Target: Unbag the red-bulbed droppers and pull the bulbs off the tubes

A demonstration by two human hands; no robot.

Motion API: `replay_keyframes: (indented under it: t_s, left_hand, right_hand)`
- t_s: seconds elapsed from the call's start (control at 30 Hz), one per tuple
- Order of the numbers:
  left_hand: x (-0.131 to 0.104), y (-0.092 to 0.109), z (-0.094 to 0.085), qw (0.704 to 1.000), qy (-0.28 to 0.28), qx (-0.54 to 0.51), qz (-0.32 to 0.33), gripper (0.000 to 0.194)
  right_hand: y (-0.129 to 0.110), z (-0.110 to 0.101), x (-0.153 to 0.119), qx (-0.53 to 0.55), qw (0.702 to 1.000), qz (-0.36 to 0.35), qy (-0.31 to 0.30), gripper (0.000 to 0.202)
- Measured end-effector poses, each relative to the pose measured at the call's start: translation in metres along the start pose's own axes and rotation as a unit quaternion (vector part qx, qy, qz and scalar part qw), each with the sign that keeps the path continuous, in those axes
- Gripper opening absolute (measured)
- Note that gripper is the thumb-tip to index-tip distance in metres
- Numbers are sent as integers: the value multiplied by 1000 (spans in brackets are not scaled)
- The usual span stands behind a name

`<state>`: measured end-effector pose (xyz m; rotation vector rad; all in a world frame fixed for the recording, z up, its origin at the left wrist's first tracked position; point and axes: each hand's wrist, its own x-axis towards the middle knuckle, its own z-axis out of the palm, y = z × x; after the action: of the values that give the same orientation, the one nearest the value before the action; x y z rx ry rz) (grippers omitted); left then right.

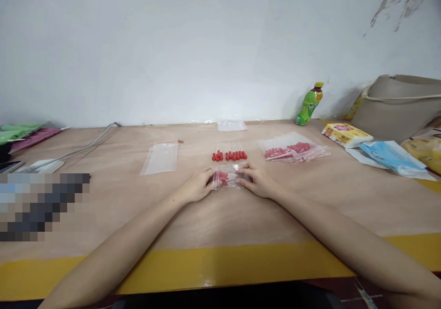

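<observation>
Between my two hands lies a clear zip bag (229, 176) with red-tipped sticks inside, its red-striped end to the left. My left hand (201, 185) is closed on that striped end. At the opposite end, my right hand (257, 181) grips the bag with its fingers bent over the plastic. Just beyond the bag, several loose red-tipped sticks (235, 155) lie in two groups, tips toward me. Flat to the left is an empty clear zip bag (160, 158). On the right rests a pile of filled zip bags (292, 150) with red tips showing through.
A white packet (231, 125) lies by the wall. A green bottle (310, 104), a yellow tissue pack (346, 134), a blue packet (394, 156) and a grey bin (396, 106) stand on the right. A grey cable (84, 148) and green and pink packets (32, 139) are on the left.
</observation>
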<state>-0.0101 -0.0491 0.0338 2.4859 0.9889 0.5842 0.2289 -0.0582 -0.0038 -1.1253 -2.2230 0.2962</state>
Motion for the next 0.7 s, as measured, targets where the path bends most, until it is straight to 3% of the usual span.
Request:
replay_keyframes:
  t_s: [0.4,0.7]
  left_hand:
    - [-2,-4,17,991,59,-108,-49,31]
    - [-3,-5,18,995,79,-52,-29,23]
  right_hand:
    - [-2,1,0,3,1000,-5,30,27]
    - [-4,1,0,-5,1000,-3,3,23]
